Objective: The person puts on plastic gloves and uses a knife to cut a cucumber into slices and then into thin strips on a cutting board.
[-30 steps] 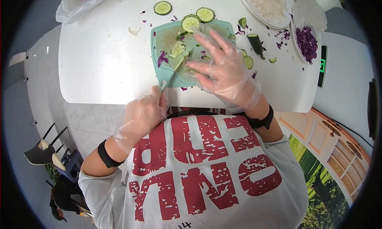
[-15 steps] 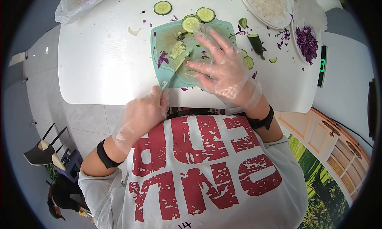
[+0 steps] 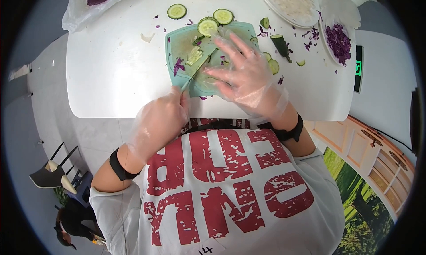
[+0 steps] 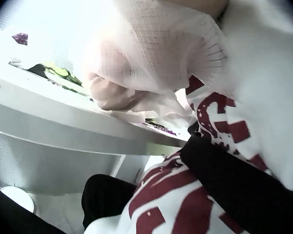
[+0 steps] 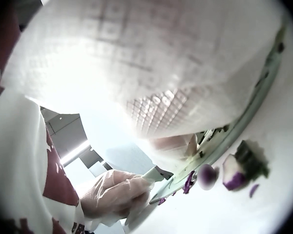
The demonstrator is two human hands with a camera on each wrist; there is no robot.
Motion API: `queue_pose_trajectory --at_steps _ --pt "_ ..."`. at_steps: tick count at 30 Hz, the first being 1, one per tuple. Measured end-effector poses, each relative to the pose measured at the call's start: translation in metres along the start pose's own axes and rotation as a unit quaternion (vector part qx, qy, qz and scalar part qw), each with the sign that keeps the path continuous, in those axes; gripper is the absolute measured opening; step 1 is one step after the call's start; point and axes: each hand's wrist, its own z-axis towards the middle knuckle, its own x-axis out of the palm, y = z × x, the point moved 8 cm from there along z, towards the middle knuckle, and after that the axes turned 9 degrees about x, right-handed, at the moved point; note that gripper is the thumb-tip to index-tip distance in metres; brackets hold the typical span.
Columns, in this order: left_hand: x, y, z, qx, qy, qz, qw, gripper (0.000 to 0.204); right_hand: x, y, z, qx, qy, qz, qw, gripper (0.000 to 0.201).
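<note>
In the head view my left hand (image 3: 163,118), in a clear plastic glove, grips the pale green handle of a knife (image 3: 185,85) at the near edge of a light green cutting board (image 3: 174,44). Its blade slants away across the board, beside thin cut cucumber pieces (image 3: 194,56). My right hand (image 3: 249,77), gloved too, lies over the board's right half with fingers stretched and spread, hiding what is beneath them. A purple cabbage shred (image 3: 179,67) lies left of the blade. The right wrist view also shows the left hand (image 5: 119,192) around the knife handle.
Cucumber slices (image 3: 207,27) lie at the board's far edge. A cucumber stub (image 3: 279,47) sits to the right. Beyond stand a plate of pale pieces (image 3: 290,4) and a plate of shredded purple cabbage (image 3: 339,44). A plastic bag (image 3: 75,15) with purple cabbage is far left.
My left hand has moved slightly forward with the knife, and the blade now reaches farther over the board. The right hand keeps its spread pose. The head view has shifted a little.
</note>
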Motion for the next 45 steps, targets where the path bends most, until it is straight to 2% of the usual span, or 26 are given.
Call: queue_pose_trajectory --at_steps 8,10,16,45 --pt "-0.008 0.008 -0.018 -0.018 -0.003 -0.026 0.999 0.02 -0.002 -0.003 -0.007 -0.01 -0.031 0.02 0.999 0.033" --pt "-0.015 0.005 -0.016 -0.022 -0.035 -0.04 0.998 0.021 -0.006 -0.001 -0.007 -0.012 -0.033 0.014 0.999 0.032" --pt "-0.012 0.001 -0.014 -0.01 -0.05 -0.066 0.996 0.023 -0.011 -0.002 -0.009 -0.008 -0.026 0.018 0.999 0.031" --pt "-0.002 0.0 -0.013 -0.012 -0.014 -0.054 0.998 0.019 -0.011 -0.003 -0.013 0.009 -0.006 0.015 1.0 0.031"
